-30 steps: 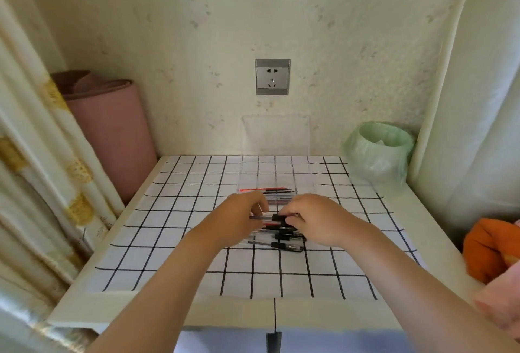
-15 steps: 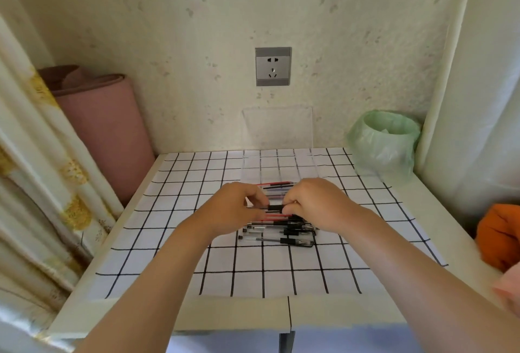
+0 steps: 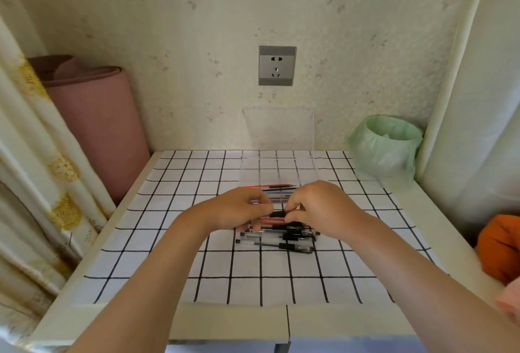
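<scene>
A heap of pens [image 3: 281,236] with black and red caps lies on the grid-patterned table cover [image 3: 253,282]. Just above the heap, my left hand [image 3: 239,209] and my right hand [image 3: 323,209] pinch the two ends of one black-capped pen [image 3: 278,214], held level between them. Behind my hands stands a clear plastic box [image 3: 278,169] with its lid raised against the wall; a few red and black pens [image 3: 277,188] lie in its near end, partly hidden by my fingers.
A rolled pink mat [image 3: 95,121] leans in the back left corner beside a patterned curtain [image 3: 31,169]. A green-bagged bin [image 3: 387,147] sits at the back right. An orange cloth [image 3: 501,248] lies at the right edge. A wall socket [image 3: 277,65] is above the box.
Both hands have lifted slightly off the pen heap, with one black-capped pen pinched between them. The camera has tilted a little, so the table sits lower in view.
</scene>
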`<state>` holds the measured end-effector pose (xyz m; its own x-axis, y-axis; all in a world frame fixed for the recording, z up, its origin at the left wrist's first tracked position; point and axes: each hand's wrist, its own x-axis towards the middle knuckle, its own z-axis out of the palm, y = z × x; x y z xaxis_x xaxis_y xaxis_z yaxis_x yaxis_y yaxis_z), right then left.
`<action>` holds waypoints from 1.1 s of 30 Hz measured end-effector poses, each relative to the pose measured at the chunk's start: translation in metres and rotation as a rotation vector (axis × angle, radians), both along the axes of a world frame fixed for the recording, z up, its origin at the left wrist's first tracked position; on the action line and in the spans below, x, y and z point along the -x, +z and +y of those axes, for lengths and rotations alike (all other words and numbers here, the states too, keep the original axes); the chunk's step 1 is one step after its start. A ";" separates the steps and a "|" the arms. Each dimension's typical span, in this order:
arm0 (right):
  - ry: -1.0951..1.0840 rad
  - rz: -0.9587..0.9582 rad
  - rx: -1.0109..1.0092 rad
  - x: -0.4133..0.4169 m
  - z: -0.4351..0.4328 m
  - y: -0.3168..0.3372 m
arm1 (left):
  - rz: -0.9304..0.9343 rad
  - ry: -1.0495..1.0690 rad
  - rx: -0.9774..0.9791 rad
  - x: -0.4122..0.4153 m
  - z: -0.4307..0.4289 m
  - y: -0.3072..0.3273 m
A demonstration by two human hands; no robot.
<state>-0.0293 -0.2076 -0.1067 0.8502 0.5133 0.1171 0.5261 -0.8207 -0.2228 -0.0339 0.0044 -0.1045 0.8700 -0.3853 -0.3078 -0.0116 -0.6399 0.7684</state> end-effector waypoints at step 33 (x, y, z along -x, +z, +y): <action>-0.108 0.059 -0.037 0.015 0.005 -0.009 | -0.290 -0.144 -0.246 0.011 -0.013 -0.018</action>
